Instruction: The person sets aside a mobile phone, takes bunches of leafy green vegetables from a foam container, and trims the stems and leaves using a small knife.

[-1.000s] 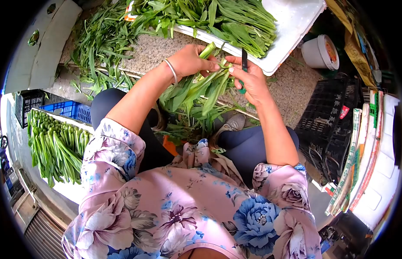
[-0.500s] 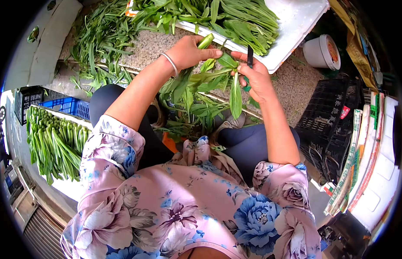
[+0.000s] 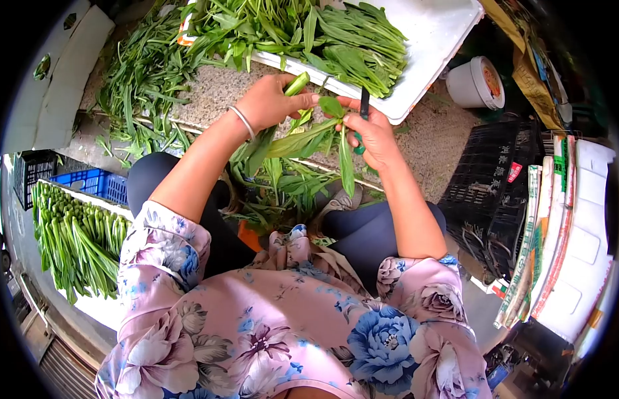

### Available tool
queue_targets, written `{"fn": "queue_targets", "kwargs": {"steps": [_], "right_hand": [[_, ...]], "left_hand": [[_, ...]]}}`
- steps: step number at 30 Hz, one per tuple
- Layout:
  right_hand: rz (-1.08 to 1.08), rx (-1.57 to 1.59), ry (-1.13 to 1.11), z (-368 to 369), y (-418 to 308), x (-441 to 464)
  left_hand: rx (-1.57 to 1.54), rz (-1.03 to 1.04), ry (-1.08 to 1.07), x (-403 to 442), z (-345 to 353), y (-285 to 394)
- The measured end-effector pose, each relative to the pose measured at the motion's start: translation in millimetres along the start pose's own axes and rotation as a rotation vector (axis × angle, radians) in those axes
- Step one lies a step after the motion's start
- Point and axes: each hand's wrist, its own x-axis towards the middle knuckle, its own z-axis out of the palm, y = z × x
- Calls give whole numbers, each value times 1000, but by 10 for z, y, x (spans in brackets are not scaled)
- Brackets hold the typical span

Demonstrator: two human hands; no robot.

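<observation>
My left hand (image 3: pixel 275 101) is closed around a green vegetable stalk (image 3: pixel 298 82); its thick pale end shows above my fingers and its leaves hang below. My right hand (image 3: pixel 372 130) pinches a leafy sprig (image 3: pixel 346 159) between thumb and fingers, close to my left fingertips. Also in my right hand is a slim black tool (image 3: pixel 364 104) that sticks up past the fingers, with a green part (image 3: pixel 358 143) below; its exact kind is unclear. More loose leaves (image 3: pixel 296 186) lie beneath my hands, between my knees.
A white foam tray (image 3: pixel 437 40) holding bunched greens (image 3: pixel 362 46) stands ahead. Loose leaves (image 3: pixel 146 73) are heaped left of it. Black crates (image 3: pixel 489 193) and a white bucket (image 3: pixel 470 84) are at right. Trimmed stalks (image 3: pixel 80 233) fill a box at left, near a blue crate (image 3: pixel 100 183).
The view has shifted slightly, so the surroundings sit a little further left. Both hands keep nearly the same pose, still holding the stalk, the sprig and the black tool.
</observation>
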Motion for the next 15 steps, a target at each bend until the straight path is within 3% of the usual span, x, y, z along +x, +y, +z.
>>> {"fn": "queue_targets", "kwargs": {"steps": [4, 6, 8, 10, 12, 14, 15], "right_hand": [[4, -76, -35, 87, 4, -24], [34, -71, -48, 147, -21, -72], [125, -339, -59, 221, -127, -87], [54, -553, 78, 25, -57, 105], [-167, -843, 374, -392, -44, 447], [-233, -1173, 589, -481, -491, 627], [-382, -1334, 664, -675, -487, 843]], "left_hand": [[-91, -112, -189, -64, 39, 117], [-104, -56, -286, -95, 50, 113], [-41, -42, -314, -108, 43, 102], [23, -28, -333, -94, 25, 143], [390, 111, -229, -97, 48, 190], [425, 122, -188, -106, 65, 245], [434, 132, -157, -99, 66, 256]]}}
